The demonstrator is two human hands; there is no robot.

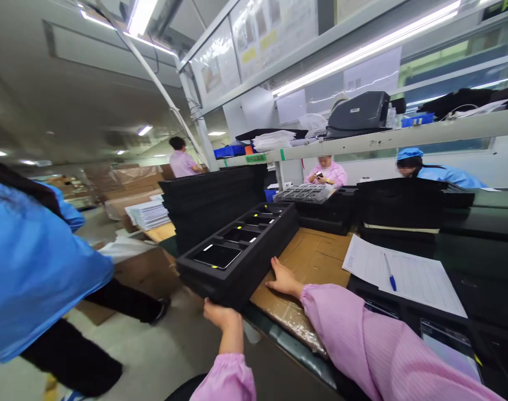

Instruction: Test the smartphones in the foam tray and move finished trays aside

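A long black foam tray (pixel 241 273) sits at the left end of the bench, one end near its edge. Flat dark-screened devices (pixel 218 256) that look like phones lie in its cutouts, with small white and yellow labels. My left hand (pixel 223 317) grips the tray's near lower corner, its fingertips partly hidden underneath. Against the tray's right side rests my right hand (pixel 284 278), fingers stretched and apart, above a tape-covered cardboard sheet (pixel 316 253).
Behind the tray rises a stack of black foam trays (pixel 212 200). Right of my arm lie a paper form (pixel 421 278) and a blue pen (pixel 390 272). A person in blue (pixel 40 256) is close on the left; others are across the bench. A shelf (pixel 362 142) spans above.
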